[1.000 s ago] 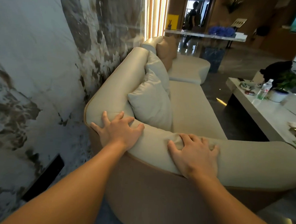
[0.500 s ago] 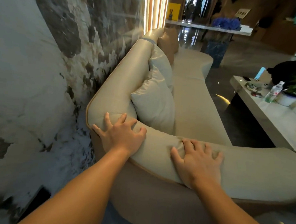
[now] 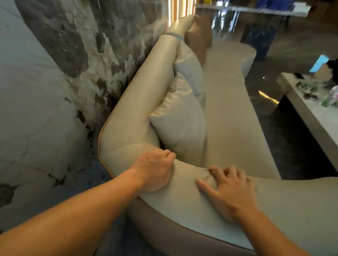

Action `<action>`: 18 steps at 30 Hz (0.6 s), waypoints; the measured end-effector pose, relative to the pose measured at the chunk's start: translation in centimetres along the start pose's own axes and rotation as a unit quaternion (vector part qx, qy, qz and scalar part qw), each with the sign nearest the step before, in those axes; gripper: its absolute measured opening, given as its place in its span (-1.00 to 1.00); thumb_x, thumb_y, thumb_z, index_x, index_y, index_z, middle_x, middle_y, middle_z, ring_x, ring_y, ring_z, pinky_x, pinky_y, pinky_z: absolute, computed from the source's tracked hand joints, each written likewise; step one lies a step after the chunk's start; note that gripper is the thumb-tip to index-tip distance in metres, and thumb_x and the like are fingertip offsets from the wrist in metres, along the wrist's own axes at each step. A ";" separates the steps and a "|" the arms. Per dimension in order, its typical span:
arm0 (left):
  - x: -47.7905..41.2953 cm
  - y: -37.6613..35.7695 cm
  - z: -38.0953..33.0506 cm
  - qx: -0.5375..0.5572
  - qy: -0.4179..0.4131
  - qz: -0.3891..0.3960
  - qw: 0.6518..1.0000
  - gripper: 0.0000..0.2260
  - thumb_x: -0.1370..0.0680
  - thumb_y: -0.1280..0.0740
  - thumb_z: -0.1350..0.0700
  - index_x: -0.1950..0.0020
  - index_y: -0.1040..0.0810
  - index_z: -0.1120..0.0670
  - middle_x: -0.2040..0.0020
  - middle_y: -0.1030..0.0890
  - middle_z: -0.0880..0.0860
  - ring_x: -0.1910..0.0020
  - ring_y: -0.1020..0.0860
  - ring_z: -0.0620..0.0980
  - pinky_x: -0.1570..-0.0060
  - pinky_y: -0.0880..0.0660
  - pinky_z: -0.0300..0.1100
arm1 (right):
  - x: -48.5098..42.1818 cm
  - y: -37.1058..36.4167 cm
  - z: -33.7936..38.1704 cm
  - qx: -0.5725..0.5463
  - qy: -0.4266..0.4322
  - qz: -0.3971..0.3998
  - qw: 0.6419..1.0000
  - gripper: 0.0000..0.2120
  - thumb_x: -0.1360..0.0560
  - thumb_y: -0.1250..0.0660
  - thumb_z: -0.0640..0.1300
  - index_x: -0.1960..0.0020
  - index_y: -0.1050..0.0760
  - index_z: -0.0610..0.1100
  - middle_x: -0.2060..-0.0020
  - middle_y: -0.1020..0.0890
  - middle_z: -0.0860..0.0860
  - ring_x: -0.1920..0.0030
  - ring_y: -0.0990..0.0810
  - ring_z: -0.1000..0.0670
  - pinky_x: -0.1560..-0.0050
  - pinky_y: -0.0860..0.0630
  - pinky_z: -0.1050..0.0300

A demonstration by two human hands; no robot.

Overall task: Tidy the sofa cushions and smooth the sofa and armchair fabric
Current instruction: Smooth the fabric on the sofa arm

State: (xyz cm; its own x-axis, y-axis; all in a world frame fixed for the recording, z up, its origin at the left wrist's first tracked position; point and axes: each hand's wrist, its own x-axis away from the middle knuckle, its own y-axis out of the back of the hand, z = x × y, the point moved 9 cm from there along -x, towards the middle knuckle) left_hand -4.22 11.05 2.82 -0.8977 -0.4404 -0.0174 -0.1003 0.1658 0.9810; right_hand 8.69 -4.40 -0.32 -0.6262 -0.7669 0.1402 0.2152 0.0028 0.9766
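A long beige sofa (image 3: 230,119) runs away from me along the marble wall. I stand behind its near armrest (image 3: 289,212). My left hand (image 3: 155,168) rests on the armrest near the corner, fingers curled down over its inner edge beside the nearest cream cushion (image 3: 181,126). My right hand (image 3: 229,191) lies flat on the armrest top, fingers spread, with the fabric puckered just ahead of its fingertips. A second cream cushion (image 3: 189,67) leans further along the backrest, and a tan cushion (image 3: 199,36) stands beyond it.
The marble wall (image 3: 48,81) is close on the left. A white coffee table (image 3: 323,121) stands at right with a plastic bottle (image 3: 333,94) and small items on it. Dark glossy floor (image 3: 283,123) separates sofa and table. A glass counter (image 3: 250,9) is at the back.
My left hand slid right along the armrest and its fingers curled over the inner edge; earlier it lay flat and spread. My right hand stayed flat. The view moved closer and tilted down.
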 end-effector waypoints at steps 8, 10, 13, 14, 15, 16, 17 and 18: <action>-2.6 -4.5 -4.4 -0.018 -0.074 0.120 0.990 -0.29 -0.46 0.12 -0.43 -0.32 -0.43 0.00 -0.31 -0.51 0.18 -0.27 -0.45 0.24 -0.20 -0.27 0.20 | -0.9 -0.2 -0.5 0.011 -0.014 -0.050 0.999 -0.38 -0.38 0.23 0.52 -0.12 -0.39 0.24 -0.17 -0.61 0.07 -0.15 -0.53 -0.09 -0.16 -0.35 -0.05; -2.9 -4.7 -4.6 0.006 -0.097 0.098 0.990 -0.33 -0.47 0.07 -0.41 -0.34 -0.41 -0.01 -0.36 -0.46 0.19 -0.32 -0.39 0.26 -0.23 -0.23 0.24 | -0.9 -0.1 -0.1 0.011 -0.028 -0.048 0.998 -0.46 -0.43 0.16 0.48 -0.07 -0.40 0.20 -0.18 -0.61 0.02 -0.16 -0.52 -0.13 -0.15 -0.33 -0.06; -2.7 -5.2 -4.5 0.032 -0.134 0.091 0.986 -0.36 -0.48 0.04 -0.39 -0.35 -0.41 -0.02 -0.38 -0.45 0.18 -0.35 -0.34 0.26 -0.29 -0.19 0.29 | -0.5 -0.3 0.1 0.022 -0.059 -0.053 0.997 -0.50 -0.51 0.06 0.36 -0.16 -0.46 0.09 -0.24 -0.58 -0.08 -0.23 -0.49 -0.18 -0.21 -0.32 -0.12; -2.6 -5.0 -4.4 0.039 -0.144 0.090 0.985 -0.37 -0.49 0.03 -0.39 -0.35 -0.41 -0.02 -0.36 -0.46 0.17 -0.34 -0.35 0.25 -0.28 -0.19 0.29 | -0.5 -0.2 0.4 0.023 -0.070 -0.052 0.996 -0.49 -0.50 0.05 0.33 -0.18 -0.47 0.07 -0.25 -0.58 -0.10 -0.23 -0.48 -0.19 -0.22 -0.31 -0.13; -2.5 -4.8 -4.2 0.045 -0.152 0.089 0.983 -0.38 -0.49 0.03 -0.38 -0.34 -0.42 -0.03 -0.35 -0.47 0.17 -0.32 -0.36 0.25 -0.27 -0.19 0.29 | -0.5 -0.2 0.7 0.023 -0.079 -0.049 0.995 -0.45 -0.46 0.05 0.32 -0.20 -0.48 0.05 -0.26 -0.57 -0.11 -0.23 -0.47 -0.20 -0.23 -0.30 -0.12; -2.3 -4.7 -4.0 0.050 -0.159 0.087 0.982 -0.39 -0.49 0.04 -0.37 -0.33 -0.42 -0.03 -0.33 -0.48 0.16 -0.31 -0.36 0.24 -0.25 -0.20 0.28 | -0.5 -0.3 1.0 0.023 -0.086 -0.049 0.995 -0.43 -0.44 0.05 0.31 -0.22 -0.48 0.05 -0.26 -0.57 -0.11 -0.23 -0.46 -0.21 -0.23 -0.29 -0.12; -2.3 -4.5 -3.8 0.053 -0.165 0.086 0.981 -0.40 -0.49 0.04 -0.37 -0.32 -0.43 -0.03 -0.32 -0.48 0.16 -0.29 -0.37 0.24 -0.24 -0.20 0.28 | -0.5 -0.3 1.1 0.024 -0.091 -0.050 0.994 -0.42 -0.42 0.06 0.31 -0.22 -0.47 0.06 -0.26 -0.57 -0.11 -0.23 -0.45 -0.20 -0.23 -0.28 -0.12; -2.1 -4.4 -3.5 0.054 -0.170 0.087 0.980 -0.40 -0.49 0.04 -0.36 -0.31 -0.42 -0.03 -0.31 -0.48 0.15 -0.29 -0.37 0.23 -0.24 -0.20 0.28 | -0.4 -0.5 1.2 0.024 -0.094 -0.052 0.994 -0.43 -0.42 0.07 0.31 -0.22 -0.46 0.07 -0.25 -0.57 -0.10 -0.22 -0.45 -0.20 -0.22 -0.28 -0.12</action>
State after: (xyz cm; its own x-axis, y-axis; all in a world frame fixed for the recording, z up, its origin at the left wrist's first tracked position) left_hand -0.41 8.10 -0.80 -0.9944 -0.0810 0.0675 0.0390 0.3123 0.9492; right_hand 7.90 -3.33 -0.64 -0.7733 -0.6310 0.0615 0.1081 -0.0357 0.9935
